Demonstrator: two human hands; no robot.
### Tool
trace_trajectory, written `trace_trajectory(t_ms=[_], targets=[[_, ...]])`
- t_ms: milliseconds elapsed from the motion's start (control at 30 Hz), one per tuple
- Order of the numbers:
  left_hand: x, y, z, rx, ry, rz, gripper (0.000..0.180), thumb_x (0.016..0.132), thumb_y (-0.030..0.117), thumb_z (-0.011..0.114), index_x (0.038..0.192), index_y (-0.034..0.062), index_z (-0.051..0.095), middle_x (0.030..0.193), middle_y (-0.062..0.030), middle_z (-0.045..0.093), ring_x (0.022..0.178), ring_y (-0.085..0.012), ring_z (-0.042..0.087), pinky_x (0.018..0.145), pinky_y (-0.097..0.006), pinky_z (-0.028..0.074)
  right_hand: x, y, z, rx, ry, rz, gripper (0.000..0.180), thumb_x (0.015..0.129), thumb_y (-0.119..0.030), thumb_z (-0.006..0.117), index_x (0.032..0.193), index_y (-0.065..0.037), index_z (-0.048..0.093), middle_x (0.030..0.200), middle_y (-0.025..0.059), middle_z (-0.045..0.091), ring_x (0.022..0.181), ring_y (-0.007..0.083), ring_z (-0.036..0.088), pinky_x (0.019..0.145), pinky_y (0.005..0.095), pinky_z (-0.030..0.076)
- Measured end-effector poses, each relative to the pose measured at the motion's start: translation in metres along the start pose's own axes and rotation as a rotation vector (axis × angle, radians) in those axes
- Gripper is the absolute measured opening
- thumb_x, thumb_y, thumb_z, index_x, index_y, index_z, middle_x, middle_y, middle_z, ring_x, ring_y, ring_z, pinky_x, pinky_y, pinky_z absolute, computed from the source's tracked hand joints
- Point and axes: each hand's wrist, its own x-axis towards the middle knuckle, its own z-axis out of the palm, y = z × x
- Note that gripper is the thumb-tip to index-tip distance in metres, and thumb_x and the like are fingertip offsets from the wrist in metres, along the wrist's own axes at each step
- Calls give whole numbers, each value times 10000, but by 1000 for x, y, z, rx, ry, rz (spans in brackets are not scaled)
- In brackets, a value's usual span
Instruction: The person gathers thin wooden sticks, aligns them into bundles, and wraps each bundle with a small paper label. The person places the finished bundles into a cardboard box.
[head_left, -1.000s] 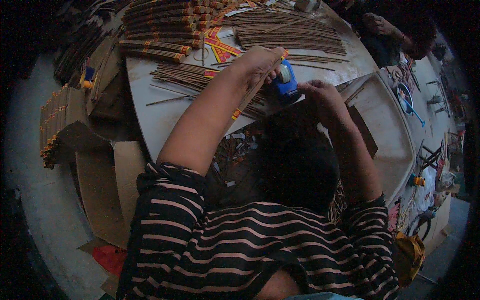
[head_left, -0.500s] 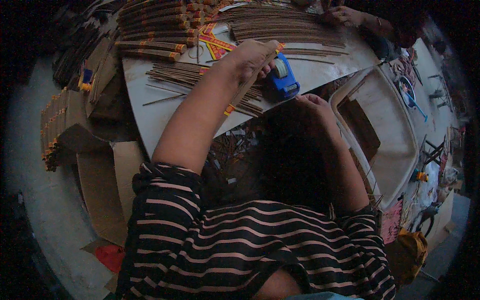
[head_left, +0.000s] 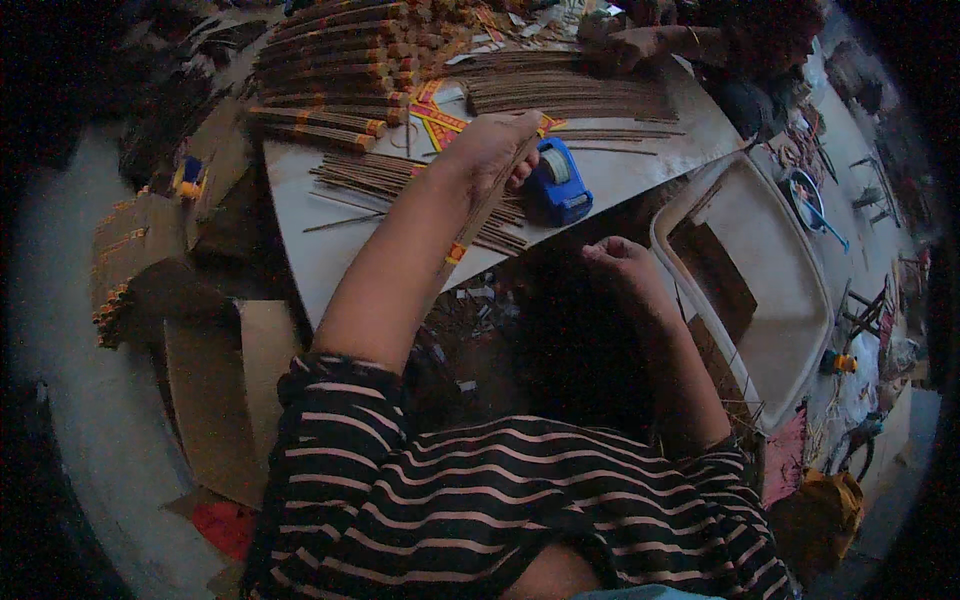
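My left hand (head_left: 492,150) is closed round a thin bundle of brown incense sticks (head_left: 480,212), which slants along my forearm. Yellow-and-red bands show near both ends of the bundle. Just right of that hand, a blue tape dispenser (head_left: 566,190) with a pale roll stands near the white table's (head_left: 312,262) edge. My right hand (head_left: 628,268) hovers off the table edge, a little apart from the dispenser, thumb and fingertips pinched together. Whatever lies between them is too small to make out. Loose incense sticks (head_left: 372,172) lie partly under my left hand and wrist.
Banded incense bundles (head_left: 318,118) are stacked at the far left, beside red-and-yellow paper strips (head_left: 438,130). More loose sticks (head_left: 570,88) spread across the back, near another person's hand (head_left: 640,48). A white plastic tub (head_left: 790,270) stands right; cardboard boxes (head_left: 205,390) stand left.
My right hand has drawn away from the dispenser's front edge, down and toward me. My left hand keeps its hold on the incense bundle. The view has shifted slightly.
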Motion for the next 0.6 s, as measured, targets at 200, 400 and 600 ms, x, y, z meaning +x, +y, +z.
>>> trace_trajectory(t_ms=[200,400,600], targets=[[-119,25,11,-58,9,79,312,878,322,473,743,46,521,608,-27,518,459,-77,446,410,-213,365,-66,-74,23,181,-118,-297,146,792,-161,622,796,-25,567,699,-36,525,654,42,460,590,190,373],[-215,10,21,-67,19,20,278,867,346,479,862,75,540,653,-5,542,486,-70,476,405,-191,353,-120,-111,61,183,-311,-407,146,778,-146,636,801,-22,562,703,-21,542,662,48,473,593,190,382],[-254,-12,19,-169,-47,38,281,879,326,468,900,62,561,698,3,566,483,-45,471,402,-166,366,-146,-112,83,18,-350,-458,158,775,-150,639,791,-10,567,711,-4,559,667,68,490,607,208,401]])
